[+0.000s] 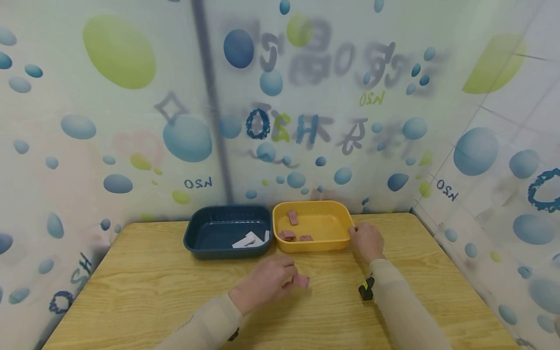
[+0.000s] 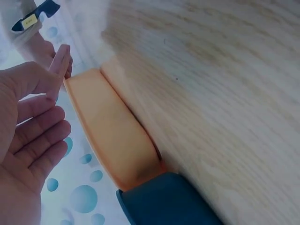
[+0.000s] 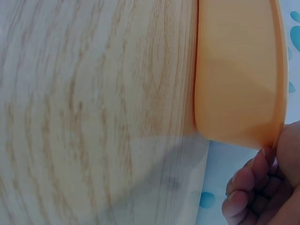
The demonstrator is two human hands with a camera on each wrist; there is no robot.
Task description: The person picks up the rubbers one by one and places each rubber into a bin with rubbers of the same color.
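Observation:
My left hand [image 1: 268, 282] pinches a small pinkish block [image 1: 301, 280] between thumb and index finger, above the table in front of the yellow tray [image 1: 323, 245]. In the left wrist view the block [image 2: 60, 61] looks flat and slim, and the other fingers are loosely bent below it. My right hand [image 1: 368, 240] grips the yellow tray's right rim; in the right wrist view its thumb and fingers [image 3: 243, 180] meet at the tray's corner. Several similar pinkish blocks [image 1: 292, 217] lie inside the yellow tray, mostly toward its left side.
A dark blue tray [image 1: 205, 253] stands against the yellow one on the left, with several white blocks [image 1: 249, 240] in its front right part. Both trays sit near the back edge of the wooden table [image 1: 144, 282]. Behind hangs a patterned curtain [image 1: 131, 146].

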